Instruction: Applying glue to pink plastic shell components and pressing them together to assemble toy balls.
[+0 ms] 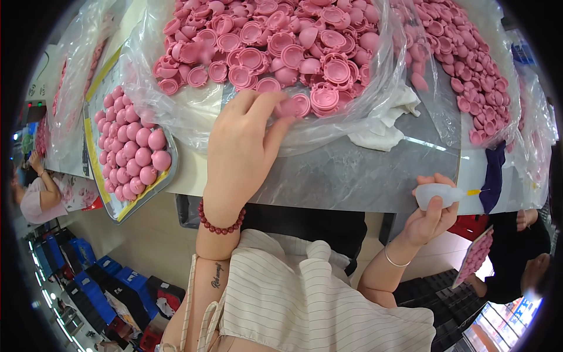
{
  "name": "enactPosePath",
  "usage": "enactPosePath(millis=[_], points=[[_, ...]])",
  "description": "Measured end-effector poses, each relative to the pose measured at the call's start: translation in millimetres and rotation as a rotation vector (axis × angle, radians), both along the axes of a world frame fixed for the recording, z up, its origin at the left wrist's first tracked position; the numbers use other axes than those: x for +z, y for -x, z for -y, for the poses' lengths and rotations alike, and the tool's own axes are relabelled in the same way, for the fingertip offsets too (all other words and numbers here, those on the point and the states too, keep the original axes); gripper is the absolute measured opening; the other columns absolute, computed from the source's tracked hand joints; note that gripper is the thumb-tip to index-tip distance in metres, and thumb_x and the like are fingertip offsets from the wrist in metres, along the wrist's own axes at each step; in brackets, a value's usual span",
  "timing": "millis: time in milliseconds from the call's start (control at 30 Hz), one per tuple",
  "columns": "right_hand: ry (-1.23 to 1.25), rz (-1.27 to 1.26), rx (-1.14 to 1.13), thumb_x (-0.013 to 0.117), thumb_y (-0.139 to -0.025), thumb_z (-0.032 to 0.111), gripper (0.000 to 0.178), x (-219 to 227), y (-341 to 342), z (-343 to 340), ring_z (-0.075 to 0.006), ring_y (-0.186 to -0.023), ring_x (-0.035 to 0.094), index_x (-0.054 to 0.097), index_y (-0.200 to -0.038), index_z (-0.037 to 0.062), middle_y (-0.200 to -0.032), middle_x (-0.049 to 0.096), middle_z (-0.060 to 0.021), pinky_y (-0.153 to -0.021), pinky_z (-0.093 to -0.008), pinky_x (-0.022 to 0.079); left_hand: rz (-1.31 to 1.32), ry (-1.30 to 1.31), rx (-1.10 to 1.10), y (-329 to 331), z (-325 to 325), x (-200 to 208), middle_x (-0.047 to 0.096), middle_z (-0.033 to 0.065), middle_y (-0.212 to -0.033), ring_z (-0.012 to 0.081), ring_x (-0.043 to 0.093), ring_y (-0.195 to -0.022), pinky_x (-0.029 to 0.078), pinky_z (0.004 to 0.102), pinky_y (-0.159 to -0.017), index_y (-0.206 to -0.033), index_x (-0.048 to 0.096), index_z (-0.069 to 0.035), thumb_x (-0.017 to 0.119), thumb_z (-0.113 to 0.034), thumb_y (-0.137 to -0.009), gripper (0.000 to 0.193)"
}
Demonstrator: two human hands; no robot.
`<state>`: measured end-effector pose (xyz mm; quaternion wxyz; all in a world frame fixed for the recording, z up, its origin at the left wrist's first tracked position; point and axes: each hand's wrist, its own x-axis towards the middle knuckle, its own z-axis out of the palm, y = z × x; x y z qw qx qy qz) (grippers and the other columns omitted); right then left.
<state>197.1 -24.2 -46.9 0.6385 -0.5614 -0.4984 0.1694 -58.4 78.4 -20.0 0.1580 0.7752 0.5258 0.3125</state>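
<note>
My left hand (pixel 240 141) reaches to the near edge of a heap of pink plastic half shells (pixel 281 44) lying on a clear plastic bag. Its thumb and forefinger are closed around one slightly blurred pink shell (pixel 286 108), next to other round shells with rimmed, open insides. My right hand (pixel 432 214) is off to the right, above the table's front edge. Its fingers wrap round a small white squeeze bottle (pixel 433 195), tilted on its side. The bottle's thin needle tip with a yellow base (pixel 474 192) points right.
On the left, a yellow-edged tray (pixel 119 218) bears many closed pink balls (pixel 130 149). A second shell heap (pixel 469 76) lies at the right, near a crumpled white cloth (pixel 387 126) and a dark purple cloth (pixel 492 176). A person in black (pixel 516 252) at right is near a board of pink pieces.
</note>
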Motion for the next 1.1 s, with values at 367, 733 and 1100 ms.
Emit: enactPosePath(millis=[367,733,1100], points=[[-0.027,-0.025,-0.017,0.05,-0.079,0.026,0.039,3,1,1,-0.0164,-0.062,0.052,0.047,-0.099,-0.0071,-0.072,0.055,-0.0143,-0.045,-0.0214,0.039,0.278,0.019,0.028,2,6,13,0.055,0.0103,-0.093,0.0177,0.055,-0.075,0.044,0.0264,-0.068,-0.095,0.054,-0.002,0.061,-0.001,-0.067,0.029],[-0.255,-0.191,0.48,0.059,-0.075,0.032,0.044,29,53,1,-0.0107,-0.051,0.032,0.045,-0.102,-0.0007,-0.07,0.042,-0.0032,-0.044,-0.0233,0.022,1.612,0.95,-0.704,-28,68,-7,0.044,0.0234,-0.113,0.0176,0.054,-0.091,0.047,0.029,-0.076,-0.107,0.04,0.001,0.063,0.004,-0.067,0.047],[-0.298,0.286,0.371,0.038,-0.081,0.054,0.06,54,62,8,-0.0137,-0.042,0.035,0.053,-0.078,-0.0046,-0.054,0.044,-0.0059,-0.036,-0.0242,0.021,1.528,0.942,-0.533,-29,79,-13,0.044,0.0264,-0.114,0.0196,0.054,-0.093,0.045,0.0304,-0.08,-0.111,0.038,0.001,0.058,-0.002,-0.075,0.041]])
